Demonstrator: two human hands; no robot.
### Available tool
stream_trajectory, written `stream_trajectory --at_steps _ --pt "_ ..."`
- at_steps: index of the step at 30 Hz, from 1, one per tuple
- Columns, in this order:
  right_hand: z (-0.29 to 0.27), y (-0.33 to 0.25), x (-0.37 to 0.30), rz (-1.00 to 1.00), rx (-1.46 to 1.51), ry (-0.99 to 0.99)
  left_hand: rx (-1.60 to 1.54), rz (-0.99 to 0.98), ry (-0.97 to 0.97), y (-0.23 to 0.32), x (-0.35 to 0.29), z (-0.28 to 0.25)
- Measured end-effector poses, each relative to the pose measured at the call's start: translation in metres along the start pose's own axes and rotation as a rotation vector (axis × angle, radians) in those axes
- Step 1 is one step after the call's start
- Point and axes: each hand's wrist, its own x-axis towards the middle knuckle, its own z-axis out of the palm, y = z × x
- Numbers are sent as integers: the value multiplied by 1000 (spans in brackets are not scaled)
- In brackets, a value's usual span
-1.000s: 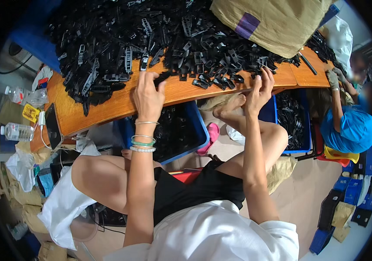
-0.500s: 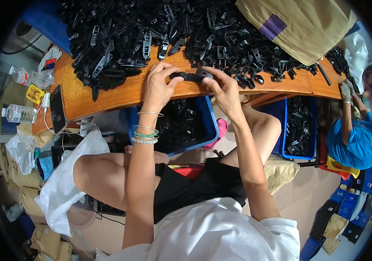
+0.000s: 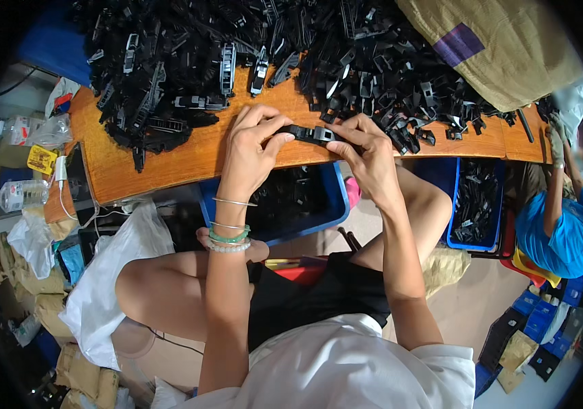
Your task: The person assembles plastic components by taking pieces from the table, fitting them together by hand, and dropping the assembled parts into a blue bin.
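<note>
Between both hands, just over the table's near edge, is a long black plastic part (image 3: 303,132) with a lighter, squarish piece (image 3: 323,135) toward its right end. My left hand (image 3: 249,144) pinches its left end between thumb and fingers. With thumb and forefinger, my right hand (image 3: 372,155) grips the right end by the squarish piece. Beyond my left hand lies a large heap of ladder-like black plastic parts (image 3: 162,95). A heap of smaller black clips (image 3: 400,95) spreads beyond my right hand. One loose part (image 3: 258,71) lies between the heaps.
Under the wooden table (image 3: 121,178) stand blue bins (image 3: 342,217) holding black parts. A brown sack (image 3: 502,61) rests on the right heap. Bottles (image 3: 22,195) and a white cable are at left. A co-worker in a blue shirt (image 3: 556,235) sits at right, gloved hand at the table.
My head view has shifted slightly. The held part has turned, so its squarish piece shows brighter. My right fingers have moved closer around its end, while my left hand keeps its pinch.
</note>
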Motion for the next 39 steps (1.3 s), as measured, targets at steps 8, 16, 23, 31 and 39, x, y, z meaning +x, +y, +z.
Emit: stream_trajectory --at_steps 8,16,23,31,39 --pt "10 -9 -6 -42 -121 33 -48 121 -134 2 7 -6" --pt "18 -14 -72 65 5 -191 -45 -10 119 8 43 10" --pt "11 7 -1 -239 -511 490 582 72 105 21 81 29" --pt "14 8 -16 -233 -415 452 576 -83 274 28 11 1" --pt "24 -5 -27 95 46 365 301 6 240 30 -32 21"
